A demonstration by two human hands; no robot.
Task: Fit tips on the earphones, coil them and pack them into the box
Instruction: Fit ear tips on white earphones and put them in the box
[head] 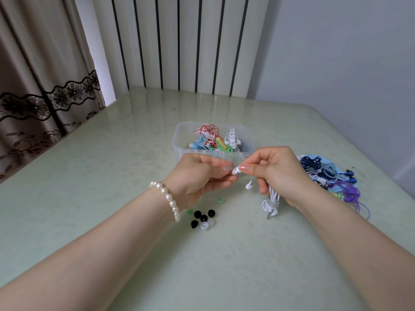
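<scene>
A white earbud is pinched by the right hand, its nozzle pointed leftward at the clear tip pinched just beside it by the left hand.

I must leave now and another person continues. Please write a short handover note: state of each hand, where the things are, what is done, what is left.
Left hand: pinches a clear tip against the white earbud.
Right hand: holds that earbud and the bundled white cable; the second earbud hangs free, and whether it has a tip cannot be told.
Spare tips lie on the table.
Done: several coiled earphones in the clear box.
Left: seat the tip, check the second bud, pack this pair, then the pile to the right.
</scene>
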